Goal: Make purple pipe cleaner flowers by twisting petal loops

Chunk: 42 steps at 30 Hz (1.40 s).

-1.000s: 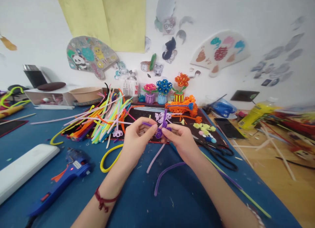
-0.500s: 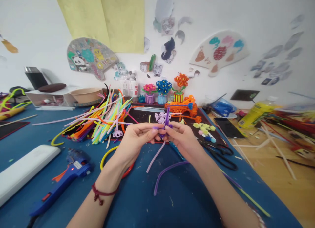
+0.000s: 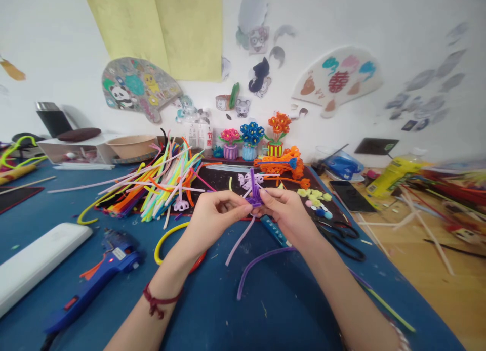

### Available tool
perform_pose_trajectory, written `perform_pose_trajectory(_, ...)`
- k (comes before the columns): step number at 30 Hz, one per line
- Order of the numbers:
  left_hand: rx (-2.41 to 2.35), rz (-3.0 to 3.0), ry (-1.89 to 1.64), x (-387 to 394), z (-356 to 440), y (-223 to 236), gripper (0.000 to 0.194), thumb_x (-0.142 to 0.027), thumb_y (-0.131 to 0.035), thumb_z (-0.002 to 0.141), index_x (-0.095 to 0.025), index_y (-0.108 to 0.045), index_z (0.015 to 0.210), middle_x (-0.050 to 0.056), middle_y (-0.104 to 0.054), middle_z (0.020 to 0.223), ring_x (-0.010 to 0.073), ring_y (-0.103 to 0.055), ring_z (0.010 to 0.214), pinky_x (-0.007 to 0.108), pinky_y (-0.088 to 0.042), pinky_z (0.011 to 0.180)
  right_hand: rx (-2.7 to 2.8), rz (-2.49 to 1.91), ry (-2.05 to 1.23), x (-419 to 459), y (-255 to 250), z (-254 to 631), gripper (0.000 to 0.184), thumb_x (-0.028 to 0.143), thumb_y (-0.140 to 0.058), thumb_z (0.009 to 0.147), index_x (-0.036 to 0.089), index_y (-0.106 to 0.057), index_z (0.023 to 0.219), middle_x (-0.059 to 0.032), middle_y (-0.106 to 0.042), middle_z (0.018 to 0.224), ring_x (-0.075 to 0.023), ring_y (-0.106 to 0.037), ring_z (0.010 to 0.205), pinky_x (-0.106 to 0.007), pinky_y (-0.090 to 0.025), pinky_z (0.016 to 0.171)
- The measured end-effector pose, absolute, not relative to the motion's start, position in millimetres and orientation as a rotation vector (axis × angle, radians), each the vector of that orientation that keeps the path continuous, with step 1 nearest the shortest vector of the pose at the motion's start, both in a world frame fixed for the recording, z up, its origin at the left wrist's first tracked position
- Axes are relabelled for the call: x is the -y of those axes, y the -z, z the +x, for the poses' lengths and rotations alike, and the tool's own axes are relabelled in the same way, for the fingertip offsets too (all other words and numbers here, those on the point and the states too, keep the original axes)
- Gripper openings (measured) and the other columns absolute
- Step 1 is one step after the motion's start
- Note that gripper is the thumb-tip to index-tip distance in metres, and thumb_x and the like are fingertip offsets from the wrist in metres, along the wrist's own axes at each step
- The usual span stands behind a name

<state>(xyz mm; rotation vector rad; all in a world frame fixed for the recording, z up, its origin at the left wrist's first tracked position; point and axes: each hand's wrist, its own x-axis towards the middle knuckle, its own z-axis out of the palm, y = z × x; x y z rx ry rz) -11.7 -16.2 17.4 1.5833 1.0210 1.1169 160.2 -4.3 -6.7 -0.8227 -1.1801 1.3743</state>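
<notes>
Between my two hands is a dark purple pipe cleaner (image 3: 255, 188), bent into loops with one part standing upright. My left hand (image 3: 220, 209) pinches its left side between thumb and fingertips. On the other side, the thumb and fingers of my right hand (image 3: 286, 209) are closed on it. Fingers partly hide the folded middle. Below the hands, a pale lilac pipe cleaner (image 3: 240, 242) slants down toward the table. A loose purple pipe cleaner (image 3: 252, 265) curves over the blue table mat nearer to me. Behind the hands lie light purple looped pieces (image 3: 246, 180).
A blue glue gun (image 3: 102, 275) and a white case (image 3: 38, 265) lie at left. Many coloured pipe cleaners (image 3: 167, 176) are heaped behind my left hand. Black scissors (image 3: 341, 239) lie right of my right hand. Small pipe-cleaner flower pots (image 3: 249, 152) stand by the wall.
The purple pipe cleaner has turned in my fingers, its upright part shifting slightly left and its loops showing more. My right hand has moved a little, uncovering more of the teal object below.
</notes>
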Motion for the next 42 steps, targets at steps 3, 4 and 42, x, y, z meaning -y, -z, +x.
perform_pose_trajectory(3, -1.113, 1.657, -1.114, 14, -13, -16, 0.020, -0.032, -0.072, 0.073, -0.013, -0.069, 0.068, 0.002, -0.063, 0.061, 0.0113, -0.050, 0.055, 0.022, -0.037, 0.052, 1.249, -0.881, -1.283, 4, 8, 161, 0.030, 0.044, -0.075, 0.074, 0.014, -0.076, 0.078, -0.0042, -0.068, 0.063, -0.0138, -0.059, 0.058, -0.028, -0.045, 0.059)
perform_pose_trajectory(4, -1.126, 1.673, -1.112, 13, -13, -15, 0.021, -0.032, -0.071, 0.074, -0.013, -0.068, 0.067, 0.001, -0.060, 0.059, 0.0105, -0.047, 0.054, 0.022, -0.034, 0.051, 1.267, -0.892, -1.256, 4, 8, 161, 0.030, 0.044, -0.074, 0.075, 0.014, -0.076, 0.076, -0.0039, -0.068, 0.062, -0.0135, -0.058, 0.057, -0.028, -0.044, 0.058)
perform_pose_trajectory(42, -1.145, 1.538, -1.293, 13, -5, -3, 0.024, -0.032, -0.071, 0.075, -0.019, -0.055, 0.085, -0.002, -0.064, 0.062, 0.0125, -0.061, 0.051, 0.020, -0.048, 0.047, 1.362, -0.875, -1.288, 4, 11, 157, 0.031, 0.025, -0.082, 0.063, 0.019, -0.069, 0.092, -0.0035, -0.074, 0.088, -0.0188, -0.069, 0.083, -0.032, -0.055, 0.077)
